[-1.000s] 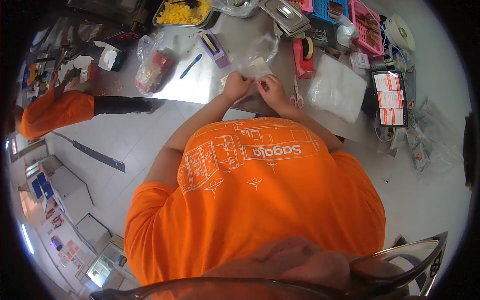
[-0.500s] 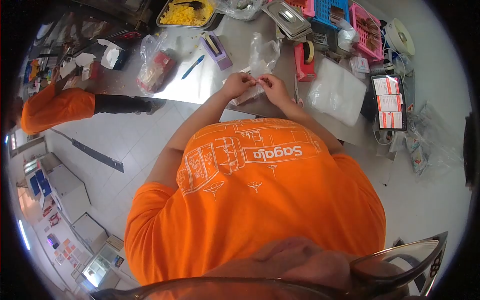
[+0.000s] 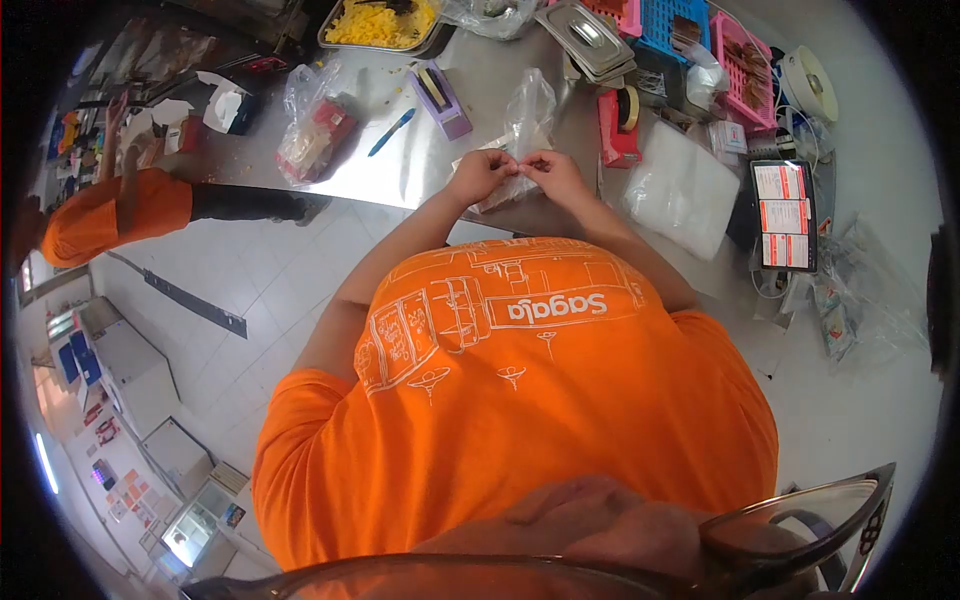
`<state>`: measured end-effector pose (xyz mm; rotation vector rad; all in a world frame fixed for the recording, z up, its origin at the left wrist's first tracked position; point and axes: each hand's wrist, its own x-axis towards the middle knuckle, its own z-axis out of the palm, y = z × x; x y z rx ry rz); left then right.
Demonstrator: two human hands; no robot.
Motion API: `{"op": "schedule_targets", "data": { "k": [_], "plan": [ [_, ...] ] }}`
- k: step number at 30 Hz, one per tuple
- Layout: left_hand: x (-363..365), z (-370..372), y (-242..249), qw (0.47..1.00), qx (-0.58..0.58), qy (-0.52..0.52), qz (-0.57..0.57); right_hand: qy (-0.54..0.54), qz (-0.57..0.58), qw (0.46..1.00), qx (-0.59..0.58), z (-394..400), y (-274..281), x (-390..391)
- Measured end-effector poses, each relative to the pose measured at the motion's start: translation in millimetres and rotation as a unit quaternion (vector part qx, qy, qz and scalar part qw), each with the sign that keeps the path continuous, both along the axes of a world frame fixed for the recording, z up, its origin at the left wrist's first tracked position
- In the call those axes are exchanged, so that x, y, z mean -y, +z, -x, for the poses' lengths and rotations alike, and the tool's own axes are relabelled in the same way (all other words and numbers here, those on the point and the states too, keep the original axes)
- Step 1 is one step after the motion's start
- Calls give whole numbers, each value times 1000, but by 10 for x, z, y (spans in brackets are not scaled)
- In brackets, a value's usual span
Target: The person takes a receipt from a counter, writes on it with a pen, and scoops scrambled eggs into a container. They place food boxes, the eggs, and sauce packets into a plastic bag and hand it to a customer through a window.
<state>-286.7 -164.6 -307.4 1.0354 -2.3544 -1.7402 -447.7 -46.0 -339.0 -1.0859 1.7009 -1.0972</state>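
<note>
Near the front edge of the metal table, my left hand and my right hand meet with fingertips pinched together on a clear plastic bag. The bag's upper part stands up beyond my fingers, crinkled and see-through. What lies in its lower part, under my hands, is partly hidden. To the left stands a purple tape dispenser, with a blue pen beside it. On the right is a red tape dispenser, next to a stack of clear plastic sheets or bags.
A tray of yellow food sits at the back left, near a plastic-wrapped red packet. Metal lids, a blue basket and a pink basket fill the back right. A tablet stands at right. A co-worker is at the far left.
My hands stay together on the bag, shifted only slightly. The bag's top stands straighter and narrower. The whole view has moved a little, and the co-worker's arm is raised.
</note>
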Motion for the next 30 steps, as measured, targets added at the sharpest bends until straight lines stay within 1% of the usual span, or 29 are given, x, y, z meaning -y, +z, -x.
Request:
{"op": "schedule_targets", "data": {
  "k": [2,3,5,6,7,8,10,11,12,13,14,15,16,17,19,20,21,23,24,27,30],
  "plan": [
    [-78,-3,48,999,-26,27,39,28,-32,999,-34,73,9,16],
    [-111,12,81,997,-39,41,59,18,-41,999,-14,82,14,11],
    [-138,58,-13,994,-49,59,81,0,-58,998,25,60,39,-39],
    [-140,71,-87,992,-54,71,94,9,-38,992,116,43,157,-83],
    [-138,61,-137,992,-52,57,104,22,-18,978,207,10,393,-139],
    [-133,53,-124,985,-69,58,147,40,0,954,297,-36,533,-154],
    [-40,-44,-79,964,-95,65,238,116,-4,987,113,-115,590,-29],
    [77,-151,-41,975,-78,89,188,150,-2,988,20,-186,598,26],
    [247,-339,0,940,-91,153,291,147,38,985,-81,-352,638,105],
    [469,-595,62,891,-105,209,390,134,79,971,-182,-587,667,197],
    [771,-857,-17,863,-60,261,428,112,119,946,-281,-765,691,311],
    [1109,-1144,6,778,32,277,562,116,118,935,-315,-882,632,401],
    [1411,-1435,96,833,194,289,430,118,110,924,-347,-988,514,430],
    [1637,-1659,257,802,354,183,445,119,98,912,-381,-1017,434,420],
    [1924,-1891,493,797,429,160,393,193,71,899,-388,-889,460,407],
    [2177,-2016,360,808,387,144,420,226,55,891,-389,-808,489,383],
    [2368,-2096,244,795,347,128,481,248,46,888,-384,-684,503,331],
    [2736,-2258,177,875,297,87,371,300,29,880,-368,-368,527,103],
    [2854,-2281,180,907,275,67,313,297,16,883,-363,-201,535,-8],
    [2800,-2297,250,867,272,43,415,290,0,890,-351,203,544,-320],
    [2517,-2246,322,860,213,66,460,280,19,893,-351,398,585,-458]
  ]
}}
